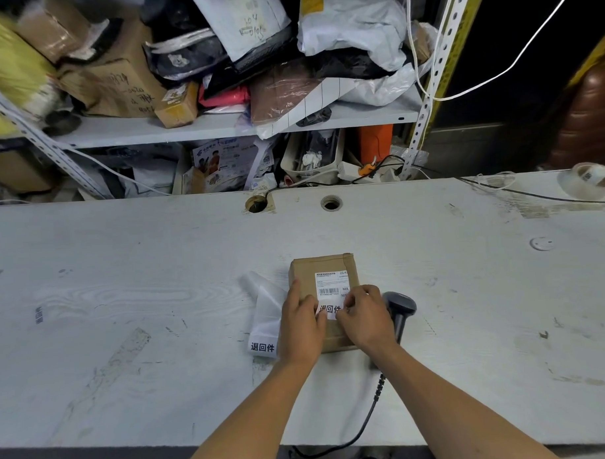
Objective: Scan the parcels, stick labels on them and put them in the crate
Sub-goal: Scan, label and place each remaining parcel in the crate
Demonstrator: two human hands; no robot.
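A small brown cardboard parcel lies flat on the white table, bearing a printed shipping label with a barcode. Over its near half a white sticker with black characters is pinched between both hands. My left hand rests on the parcel's left side, thumb and fingertips on the sticker's left edge. My right hand grips the sticker's right edge. A strip of label backing with one more sticker lies just left of the parcel. A black handheld scanner lies right of the parcel, its cable running off the front edge.
Behind the table, metal shelves hold piled parcels, mailer bags and boxes. A roll of clear tape sits at the far right corner. Two cable holes pierce the table's back edge. No crate is in view.
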